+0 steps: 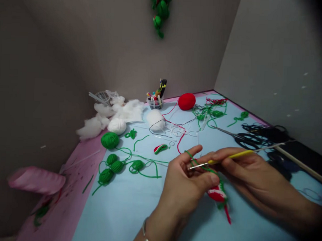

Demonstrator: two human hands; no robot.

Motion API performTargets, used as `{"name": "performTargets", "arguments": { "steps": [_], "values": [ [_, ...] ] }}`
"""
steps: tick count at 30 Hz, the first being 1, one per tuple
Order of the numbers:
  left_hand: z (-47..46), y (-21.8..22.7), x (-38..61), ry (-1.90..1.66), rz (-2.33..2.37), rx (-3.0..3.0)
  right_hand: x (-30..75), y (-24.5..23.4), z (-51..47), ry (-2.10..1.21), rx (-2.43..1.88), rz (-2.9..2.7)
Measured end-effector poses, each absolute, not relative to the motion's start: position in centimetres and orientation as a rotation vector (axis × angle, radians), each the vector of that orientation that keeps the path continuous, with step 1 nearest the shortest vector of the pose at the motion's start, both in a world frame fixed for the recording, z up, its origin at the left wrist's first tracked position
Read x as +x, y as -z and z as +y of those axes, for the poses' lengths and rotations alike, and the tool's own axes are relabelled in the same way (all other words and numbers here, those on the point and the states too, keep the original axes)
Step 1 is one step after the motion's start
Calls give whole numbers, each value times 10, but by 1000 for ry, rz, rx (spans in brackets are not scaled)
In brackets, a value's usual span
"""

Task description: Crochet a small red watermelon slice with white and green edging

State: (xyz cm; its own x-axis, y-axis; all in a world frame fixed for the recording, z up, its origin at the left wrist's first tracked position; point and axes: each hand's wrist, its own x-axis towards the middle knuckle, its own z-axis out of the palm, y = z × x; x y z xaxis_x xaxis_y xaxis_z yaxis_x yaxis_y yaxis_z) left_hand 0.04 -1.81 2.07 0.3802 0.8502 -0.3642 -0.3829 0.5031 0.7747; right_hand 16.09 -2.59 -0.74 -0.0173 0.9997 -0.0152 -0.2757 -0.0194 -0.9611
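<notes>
Between thumb and fingers, my left hand [186, 182] pinches a small crocheted piece [217, 194] in red, white and green, with a red yarn tail hanging below it. Green yarn [189, 155] loops over the raised left index finger. My right hand [250, 174] grips a crochet hook [235, 156] by its yellow handle, and the metal tip reaches across to the left fingers at the green yarn. Whether the tip sits inside a stitch is hidden by the fingers. A finished-looking red, white and green crocheted piece [160, 149] lies flat beyond my left hand.
Green yarn balls [110, 140] and white stuffing [124, 110] are at the left. Behind stand a red yarn ball [186, 101] and a pen cup [155, 100]. Black-handled scissors [247, 140] lie at the right. A pink roll [38, 180] rests on the pink surface.
</notes>
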Motion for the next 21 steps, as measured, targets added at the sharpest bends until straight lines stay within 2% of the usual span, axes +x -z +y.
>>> {"name": "performTargets", "arguments": {
  "steps": [11, 17, 21],
  "values": [
    [-17, -15, 4, -1071, 980, 679, 168, 12, -19, -1380, -947, -899],
    [-19, -11, 5, -1117, 981, 671, 165, 2, -24, -1163, -900, -1082],
    [-20, -14, 4, -1101, 972, 687, 167, 1, -30, -859, -913, -1337]
  ]
}}
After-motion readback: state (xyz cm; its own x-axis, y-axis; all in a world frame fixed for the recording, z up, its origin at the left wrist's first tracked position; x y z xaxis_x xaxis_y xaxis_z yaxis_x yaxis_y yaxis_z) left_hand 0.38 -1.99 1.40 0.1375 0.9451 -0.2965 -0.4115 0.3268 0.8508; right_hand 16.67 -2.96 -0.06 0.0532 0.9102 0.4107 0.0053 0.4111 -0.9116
